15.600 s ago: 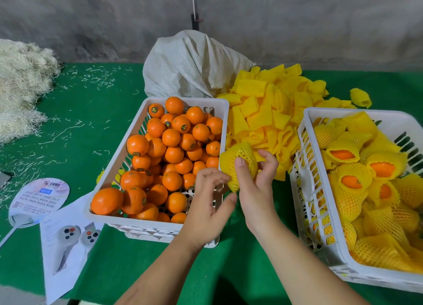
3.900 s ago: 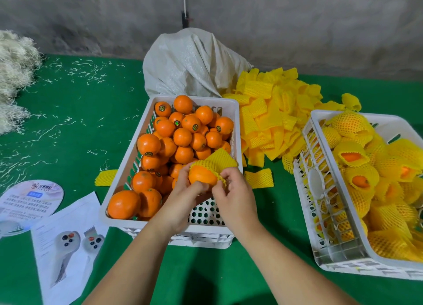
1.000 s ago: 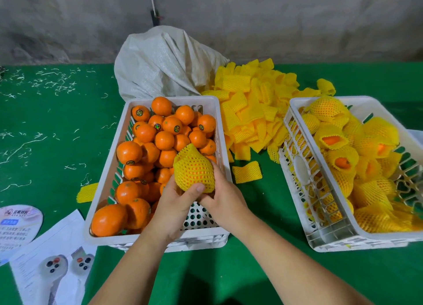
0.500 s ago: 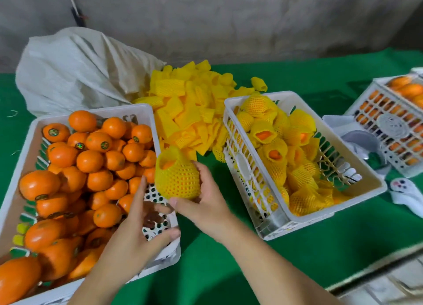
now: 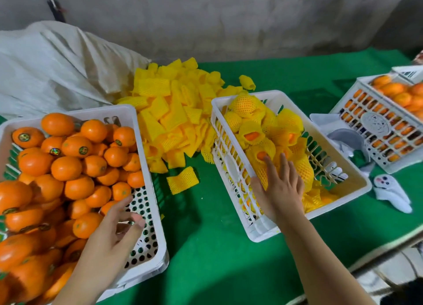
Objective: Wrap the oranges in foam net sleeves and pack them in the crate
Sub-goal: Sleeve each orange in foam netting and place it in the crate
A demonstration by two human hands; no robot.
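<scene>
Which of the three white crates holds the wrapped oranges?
The middle crate, where the right hand reaches in: its fruit sits in yellow foam net. The left crate and the far-right crate hold bare oranges.

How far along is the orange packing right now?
Done: many wrapped oranges already fill the right crate. In hand: the right hand reaches into that crate with straight fingers; the left hand hovers open over the left crate. Left: dozens of bare oranges and a pile of foam sleeves.
</scene>
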